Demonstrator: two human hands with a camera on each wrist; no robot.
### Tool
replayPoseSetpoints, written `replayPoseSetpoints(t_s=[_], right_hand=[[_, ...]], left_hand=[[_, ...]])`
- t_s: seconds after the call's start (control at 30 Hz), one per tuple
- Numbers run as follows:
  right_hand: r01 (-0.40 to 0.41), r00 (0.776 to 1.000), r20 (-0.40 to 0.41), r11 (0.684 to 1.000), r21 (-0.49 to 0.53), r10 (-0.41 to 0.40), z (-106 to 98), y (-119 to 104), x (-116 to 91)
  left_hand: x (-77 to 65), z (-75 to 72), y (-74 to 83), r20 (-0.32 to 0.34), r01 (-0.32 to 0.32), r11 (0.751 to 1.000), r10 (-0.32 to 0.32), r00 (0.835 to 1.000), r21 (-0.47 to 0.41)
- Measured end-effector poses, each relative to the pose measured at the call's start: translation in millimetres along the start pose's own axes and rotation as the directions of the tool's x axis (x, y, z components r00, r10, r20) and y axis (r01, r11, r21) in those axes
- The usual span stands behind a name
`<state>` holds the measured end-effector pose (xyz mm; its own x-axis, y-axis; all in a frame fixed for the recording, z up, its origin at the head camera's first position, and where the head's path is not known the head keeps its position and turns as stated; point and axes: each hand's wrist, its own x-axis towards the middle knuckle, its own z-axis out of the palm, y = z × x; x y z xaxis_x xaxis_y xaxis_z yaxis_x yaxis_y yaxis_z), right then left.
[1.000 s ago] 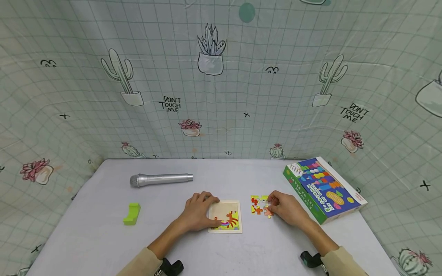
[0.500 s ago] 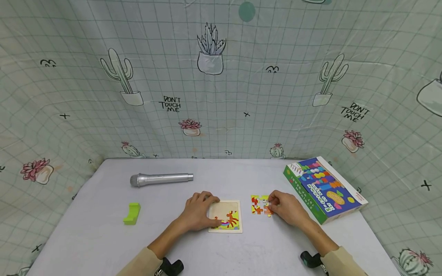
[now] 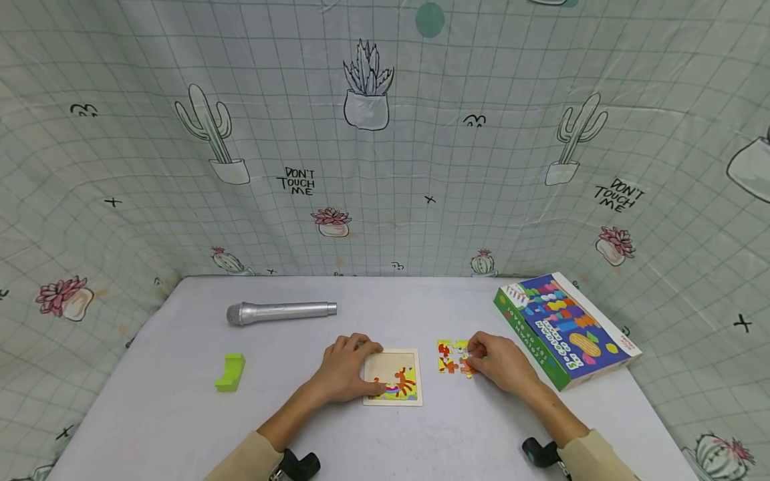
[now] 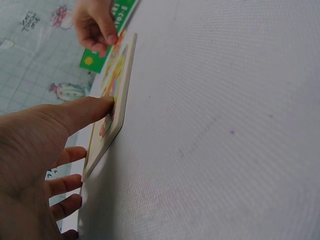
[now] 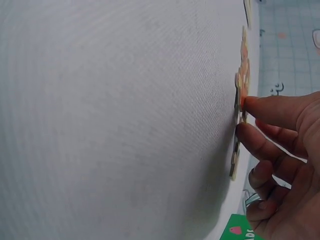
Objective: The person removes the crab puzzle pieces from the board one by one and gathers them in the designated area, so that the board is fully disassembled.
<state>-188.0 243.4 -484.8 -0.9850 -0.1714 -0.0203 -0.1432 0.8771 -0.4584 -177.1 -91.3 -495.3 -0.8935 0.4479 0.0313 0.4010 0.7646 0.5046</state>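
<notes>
My left hand (image 3: 345, 371) holds a square wooden puzzle board (image 3: 379, 364) at its left side. In the left wrist view, the thumb presses on the printed pieces (image 4: 114, 86) and the other fingers lie along the board's edge. The board's lower part carries a picture of an orange animal; its upper part is bare wood. To the right, my right hand (image 3: 502, 363) pinches an orange puzzle piece (image 3: 466, 367) with thumb and fingertip. That piece lies in a small cluster of loose jigsaw pieces (image 3: 446, 365), flat on the table. The fingers partly cover the cluster's right side.
A silver microphone (image 3: 281, 312) lies at the back left. Nearer stands a light-green curved block (image 3: 230, 373). At the right is a blue and green toy box (image 3: 565, 331). The white table (image 3: 180, 427) meets a patterned cloth backdrop (image 3: 385, 160).
The orange piece under my right fingers has shifted very slightly away from me, closer to the other loose pieces. My left hand and the board have stayed put.
</notes>
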Motion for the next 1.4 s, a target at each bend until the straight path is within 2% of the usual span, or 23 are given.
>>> replayPoseSetpoints(t_s=[0.83,0.97,1.17,1.4], right_hand=[[0.000,1.000,0.013,0.999,0.036,-0.001,2.1,-1.7,-1.8],[0.029,1.000,0.008,0.996,0.081,-0.030,3.3,-6.5,-0.9],[0.076,0.994,0.058,0.975,0.211,-0.090,12.2,-28.7,0.1],[0.222,0.961,0.113,0.949,0.224,-0.252,31.1,-59.5,3.9]], left_hand=[[-1.0,-0.1,0.8,-0.013,-0.014,1.000,0.014,1.000,0.002],[-0.3,-0.3,0.9,-0.012,-0.008,1.000,0.008,1.000,-0.002],[0.4,0.0,0.5,-0.018,-0.008,1.000,0.008,1.000,0.001],[0.0,-0.4,1.7,-0.018,-0.002,1.000,0.002,1.000,-0.001]])
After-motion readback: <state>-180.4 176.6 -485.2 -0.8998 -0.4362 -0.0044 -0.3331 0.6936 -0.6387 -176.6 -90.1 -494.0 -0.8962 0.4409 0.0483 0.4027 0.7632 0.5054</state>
